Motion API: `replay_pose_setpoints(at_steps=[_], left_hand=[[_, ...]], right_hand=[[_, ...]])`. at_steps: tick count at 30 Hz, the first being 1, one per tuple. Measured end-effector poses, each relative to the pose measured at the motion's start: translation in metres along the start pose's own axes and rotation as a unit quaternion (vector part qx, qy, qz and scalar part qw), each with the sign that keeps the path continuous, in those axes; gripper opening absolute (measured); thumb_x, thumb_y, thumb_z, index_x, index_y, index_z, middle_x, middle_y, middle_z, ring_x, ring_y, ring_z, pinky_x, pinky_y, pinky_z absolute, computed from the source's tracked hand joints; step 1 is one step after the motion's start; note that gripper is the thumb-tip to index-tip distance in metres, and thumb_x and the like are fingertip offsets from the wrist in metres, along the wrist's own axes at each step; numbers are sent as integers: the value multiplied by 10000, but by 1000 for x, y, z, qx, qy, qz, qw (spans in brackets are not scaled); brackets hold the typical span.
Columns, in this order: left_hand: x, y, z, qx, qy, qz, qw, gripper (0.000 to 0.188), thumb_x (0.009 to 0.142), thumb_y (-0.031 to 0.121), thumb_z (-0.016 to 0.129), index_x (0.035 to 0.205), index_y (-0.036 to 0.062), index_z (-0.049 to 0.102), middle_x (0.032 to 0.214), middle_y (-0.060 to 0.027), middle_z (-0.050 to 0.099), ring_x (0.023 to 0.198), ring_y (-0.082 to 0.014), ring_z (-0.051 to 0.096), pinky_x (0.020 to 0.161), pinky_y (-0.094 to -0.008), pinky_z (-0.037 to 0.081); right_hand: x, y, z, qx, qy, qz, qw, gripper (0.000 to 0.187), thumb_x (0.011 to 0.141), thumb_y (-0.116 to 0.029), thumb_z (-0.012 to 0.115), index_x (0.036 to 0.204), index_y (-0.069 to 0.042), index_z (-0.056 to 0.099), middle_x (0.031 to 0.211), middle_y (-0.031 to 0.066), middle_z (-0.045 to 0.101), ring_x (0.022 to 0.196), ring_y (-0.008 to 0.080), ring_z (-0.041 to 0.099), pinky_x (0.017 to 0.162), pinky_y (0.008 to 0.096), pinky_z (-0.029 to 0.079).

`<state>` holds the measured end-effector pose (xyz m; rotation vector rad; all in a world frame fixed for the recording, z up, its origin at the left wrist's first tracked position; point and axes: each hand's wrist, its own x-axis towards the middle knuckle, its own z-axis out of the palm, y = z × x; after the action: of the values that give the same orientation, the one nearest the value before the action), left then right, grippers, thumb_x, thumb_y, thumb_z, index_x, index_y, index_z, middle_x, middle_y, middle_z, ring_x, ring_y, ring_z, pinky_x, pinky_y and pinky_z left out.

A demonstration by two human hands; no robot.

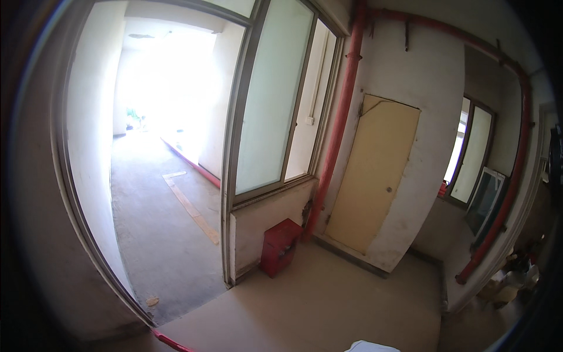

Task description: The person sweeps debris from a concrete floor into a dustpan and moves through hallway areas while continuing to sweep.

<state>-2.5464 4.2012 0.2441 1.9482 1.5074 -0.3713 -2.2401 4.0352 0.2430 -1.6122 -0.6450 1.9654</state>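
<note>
Neither of my hands shows in the head view. At the lower edge, a white, rounded piece of something (372,347) pokes in; too little of it shows to tell its kind. Further left along that edge lies the end of a red bar or pipe (170,340), mostly cut off. A red metal box (278,247) with an opening in its side stands on the floor against the low wall, below the sliding window (274,97).
An open doorway (227,258) on the left leads to a bright corridor with a flat strip (190,206) on its floor. A red vertical pipe (337,135) runs beside a closed yellow door (375,176). Loose containers (509,287) and a leaning framed pane (487,196) are at right.
</note>
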Motion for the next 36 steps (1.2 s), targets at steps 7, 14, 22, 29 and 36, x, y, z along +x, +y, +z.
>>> replay_pose_setpoints(at_steps=[7,14,22,29,36], left_hand=[[-2,-30,-7,5,5,-4,1000,468,801,418,638,1004,-2,666,970,-227,665,932,-373,648,750,-465,497],[-11,-58,-1,8,-5,-14,1000,454,802,401,645,1002,-5,666,965,-229,665,927,-371,651,748,-466,497],[-34,-96,3,24,-10,-45,999,438,803,382,653,1000,-9,666,960,-231,666,922,-369,654,746,-467,497],[-52,-113,15,21,-25,-63,997,425,804,365,660,998,-12,665,955,-233,667,917,-367,656,744,-467,498],[-80,-148,25,-2,-24,-111,994,411,805,348,667,997,-16,665,950,-236,668,912,-365,659,742,-468,498]], right_hand=[[57,47,23,-89,-28,-76,993,44,687,-100,575,679,-57,567,548,-10,443,434,108,400,385,298,275],[80,65,38,-70,15,-58,996,53,658,-90,574,633,-43,570,563,43,528,464,143,500,402,310,367],[45,39,65,33,43,6,999,132,733,-102,568,620,-37,543,554,36,527,438,125,495,390,305,401],[15,43,58,254,34,57,965,188,815,-124,563,653,-84,478,540,-27,456,393,46,411,323,207,341],[8,17,33,317,-20,65,946,270,904,-192,544,658,-110,465,540,-54,434,403,27,410,341,197,375]])
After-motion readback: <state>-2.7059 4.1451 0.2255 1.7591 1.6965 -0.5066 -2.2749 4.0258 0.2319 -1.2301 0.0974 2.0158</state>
